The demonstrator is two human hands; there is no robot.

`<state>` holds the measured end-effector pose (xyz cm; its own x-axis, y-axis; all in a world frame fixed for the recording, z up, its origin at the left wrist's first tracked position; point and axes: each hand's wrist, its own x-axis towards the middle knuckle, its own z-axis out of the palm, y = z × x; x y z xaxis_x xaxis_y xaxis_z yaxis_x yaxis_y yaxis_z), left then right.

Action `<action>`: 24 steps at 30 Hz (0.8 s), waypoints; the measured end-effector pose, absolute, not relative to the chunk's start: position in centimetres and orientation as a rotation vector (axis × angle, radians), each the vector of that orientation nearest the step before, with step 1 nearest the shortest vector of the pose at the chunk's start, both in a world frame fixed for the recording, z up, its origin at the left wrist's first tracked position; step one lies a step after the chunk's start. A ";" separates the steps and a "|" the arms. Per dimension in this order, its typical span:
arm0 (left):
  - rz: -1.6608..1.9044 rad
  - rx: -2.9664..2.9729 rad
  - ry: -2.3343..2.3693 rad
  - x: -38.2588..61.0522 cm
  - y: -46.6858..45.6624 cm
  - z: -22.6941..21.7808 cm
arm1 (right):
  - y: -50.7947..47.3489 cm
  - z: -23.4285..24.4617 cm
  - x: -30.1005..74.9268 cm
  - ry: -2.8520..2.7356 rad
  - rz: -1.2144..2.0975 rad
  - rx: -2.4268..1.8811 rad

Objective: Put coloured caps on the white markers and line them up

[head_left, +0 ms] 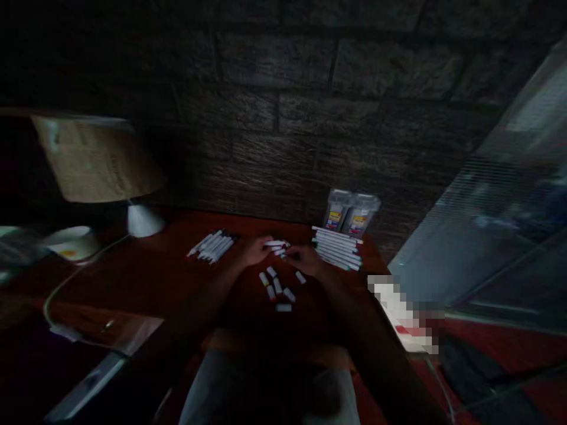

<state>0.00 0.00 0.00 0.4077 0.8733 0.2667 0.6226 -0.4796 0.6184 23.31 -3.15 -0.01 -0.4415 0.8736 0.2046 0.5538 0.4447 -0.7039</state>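
Observation:
My left hand is closed at the middle of the brown desk, its fingertips on a white marker that lies crosswise. Across from it, my right hand has its fingers bent together at the marker's right end; what they pinch is too dark and small to make out. More small white pieces lie just beneath the fingers. Nearer to me are several short white marker caps, some with coloured ends. To the left lies a loose pile of white markers, and to the right a row of white markers.
Clear plastic cases with labels stand behind the right row, against a dark block wall. At left are a table lamp, a white bowl and a cord over the desk edge. A pale door is at right.

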 end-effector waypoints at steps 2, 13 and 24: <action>0.800 2.252 1.264 0.0 0.1 0.1 | -3.0 -0.1 23.4 -2.156 0.727 -1.186; 0.828 2.274 1.247 -0.2 0.3 0.0 | -3.1 -0.1 23.3 -2.126 0.712 -1.227; 0.842 2.278 1.240 -0.3 0.4 -0.3 | -2.9 -0.2 23.4 -2.145 0.715 -1.180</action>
